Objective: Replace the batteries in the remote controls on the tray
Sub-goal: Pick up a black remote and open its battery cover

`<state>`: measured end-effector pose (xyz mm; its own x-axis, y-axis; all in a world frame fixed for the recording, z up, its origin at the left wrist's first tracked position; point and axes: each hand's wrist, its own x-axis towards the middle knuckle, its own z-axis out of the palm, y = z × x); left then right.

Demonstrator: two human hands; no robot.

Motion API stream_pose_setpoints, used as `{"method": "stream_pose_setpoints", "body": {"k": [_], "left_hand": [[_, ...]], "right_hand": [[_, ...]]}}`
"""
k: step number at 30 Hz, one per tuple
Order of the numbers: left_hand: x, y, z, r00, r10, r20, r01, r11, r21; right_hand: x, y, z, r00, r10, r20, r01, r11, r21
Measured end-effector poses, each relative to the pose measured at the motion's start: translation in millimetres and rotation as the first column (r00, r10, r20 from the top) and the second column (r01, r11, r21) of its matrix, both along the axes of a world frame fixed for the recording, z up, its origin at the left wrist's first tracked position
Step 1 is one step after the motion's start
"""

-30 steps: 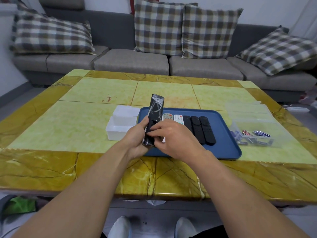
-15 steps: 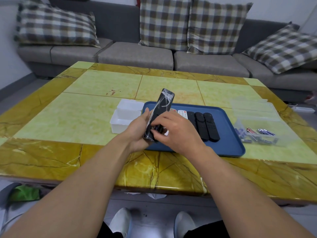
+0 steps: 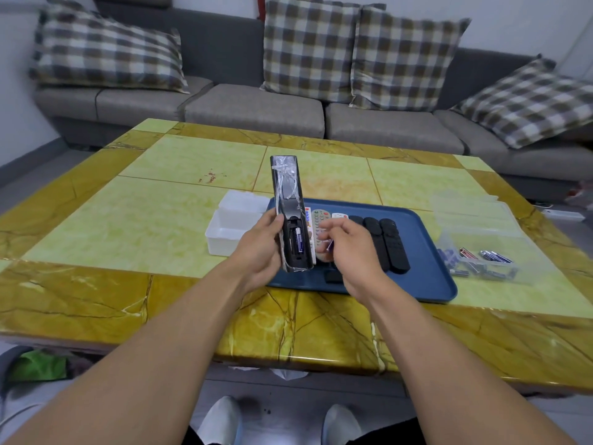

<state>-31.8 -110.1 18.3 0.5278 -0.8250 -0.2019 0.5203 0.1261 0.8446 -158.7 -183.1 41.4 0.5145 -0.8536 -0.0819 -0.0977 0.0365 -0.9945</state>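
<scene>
My left hand point(image 3: 261, 252) holds a long black remote point(image 3: 288, 213) wrapped in clear film, upright, back side toward me. Its battery compartment is open, with one purple battery point(image 3: 299, 241) in the right slot and the left slot empty. My right hand point(image 3: 349, 248) is just to the right of the remote, over the blue tray point(image 3: 430, 261), its fingertips pinched on a small purple battery point(image 3: 329, 245). A small black cover piece point(image 3: 333, 277) lies on the tray under that hand. Light-coloured remotes point(image 3: 321, 218) and black remotes point(image 3: 393, 245) lie side by side on the tray.
Two white open boxes point(image 3: 229, 226) stand left of the tray. A clear plastic container point(image 3: 481, 252) holding several batteries point(image 3: 475, 256) sits right of it, on the yellow marble table point(image 3: 128, 220). A grey sofa point(image 3: 256, 107) with plaid cushions runs behind.
My right hand has come off the remote's back and moved right. The battery compartment, covered before, now stands open, and a black cover piece lies on the tray. The remote is more upright.
</scene>
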Motion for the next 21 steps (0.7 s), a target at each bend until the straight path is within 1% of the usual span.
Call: {"method": "stream_pose_setpoints", "body": {"k": [1,2,4,5,7,10,13,16,21], "left_hand": [[-1,-1,0,1.000,0.012,0.011,-0.012,1.000,-0.003],[-1,0,1,1.000,0.015,0.024,-0.015,1.000,-0.005],[-3,1,2,0.999,0.005,0.044,-0.005,1.000,-0.016],[-4,1,2,0.999,-0.002,0.047,0.003,1.000,-0.025],[-5,1,2,0.999,-0.016,0.050,0.018,0.999,-0.038],[-9,0,3,0.997,-0.033,0.075,0.037,0.998,-0.046],[-10,0,3,0.994,-0.038,0.107,0.045,0.997,-0.064],[-12,1,3,0.986,-0.046,0.160,0.057,0.996,-0.065],[-18,3,5,0.938,-0.083,0.336,0.097,0.995,-0.025]], "right_hand": [[1,0,-3,0.999,0.018,-0.031,-0.017,0.999,0.029],[2,-1,-3,0.996,0.030,-0.080,-0.029,0.999,0.021],[2,1,2,0.982,0.032,-0.184,-0.040,0.998,-0.042],[3,4,5,0.977,0.032,-0.210,-0.045,0.997,-0.055],[5,9,5,0.976,0.040,-0.216,-0.051,0.998,-0.048],[10,14,-1,0.979,-0.023,-0.203,0.014,0.999,-0.046],[11,14,-1,0.988,-0.044,-0.150,0.050,0.998,0.036],[11,12,2,0.992,-0.026,-0.123,0.044,0.989,0.144],[11,12,11,0.991,0.022,-0.135,0.026,0.941,0.337]]}}
